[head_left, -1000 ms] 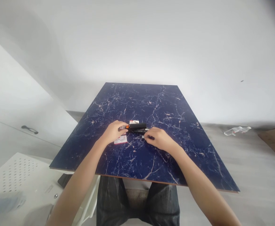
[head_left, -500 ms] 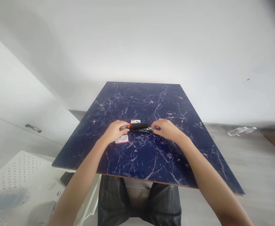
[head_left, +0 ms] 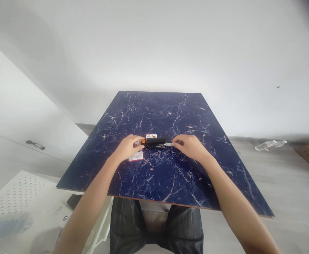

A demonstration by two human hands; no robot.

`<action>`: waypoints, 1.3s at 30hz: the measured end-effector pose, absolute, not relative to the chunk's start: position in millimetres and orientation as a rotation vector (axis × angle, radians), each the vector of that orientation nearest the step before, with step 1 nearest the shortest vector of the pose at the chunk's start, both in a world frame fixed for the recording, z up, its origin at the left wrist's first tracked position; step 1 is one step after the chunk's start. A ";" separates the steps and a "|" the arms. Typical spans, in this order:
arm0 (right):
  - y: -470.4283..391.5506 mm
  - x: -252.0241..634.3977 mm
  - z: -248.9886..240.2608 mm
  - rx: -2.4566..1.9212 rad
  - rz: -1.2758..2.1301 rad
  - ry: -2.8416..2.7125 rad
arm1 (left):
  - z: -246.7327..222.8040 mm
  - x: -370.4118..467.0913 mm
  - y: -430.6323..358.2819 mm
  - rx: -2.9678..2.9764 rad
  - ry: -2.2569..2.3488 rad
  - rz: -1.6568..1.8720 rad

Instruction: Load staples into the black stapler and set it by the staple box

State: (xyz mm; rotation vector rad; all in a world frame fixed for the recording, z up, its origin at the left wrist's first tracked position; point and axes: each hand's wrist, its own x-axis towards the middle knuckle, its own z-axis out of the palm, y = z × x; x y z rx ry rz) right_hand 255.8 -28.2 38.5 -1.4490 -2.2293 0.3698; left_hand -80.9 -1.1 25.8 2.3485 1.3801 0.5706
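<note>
Right hand (head_left: 188,144): moved forward since the first frame, to the right end of the stapler (head_left: 155,140); grip pinching a pale strip (head_left: 169,144).
Strip axis: left-right, roughly in line with the stapler.
Stapler: between both hands, over the surface (head_left: 154,116), long axis left-right.
Left hand (head_left: 129,146): nearer; grip closed on the orange end (head_left: 143,141), forearm angled inward.

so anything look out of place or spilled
What looks like a clear plastic bottle lies on the floor, right of the table, an odd spot to leave one. A small dark mark also stands out on the white wall above. I see no spill on the table, and the black stapler shows no obvious damage.
</note>
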 end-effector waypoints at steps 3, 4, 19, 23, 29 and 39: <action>-36.9 256.9 44.7 -1.667 0.376 -2.099 | 23.6 -80.3 -0.7 2.328 1.405 0.537; -39.2 255.4 46.0 -1.702 0.395 -2.084 | 22.8 -80.1 -0.6 2.316 1.412 0.536; -53.2 199.1 26.8 -1.644 0.255 -2.115 | 20.7 -73.0 -0.2 2.234 1.409 0.610; -55.6 189.9 23.2 -1.642 0.185 -2.166 | 19.6 -72.5 0.8 2.227 1.388 0.622; -59.3 187.5 20.3 -1.616 0.118 -2.189 | 19.1 -73.3 2.2 2.235 1.373 0.624; -53.0 199.4 26.3 -1.750 0.160 -2.063 | 22.7 -57.0 -6.5 2.360 1.275 0.607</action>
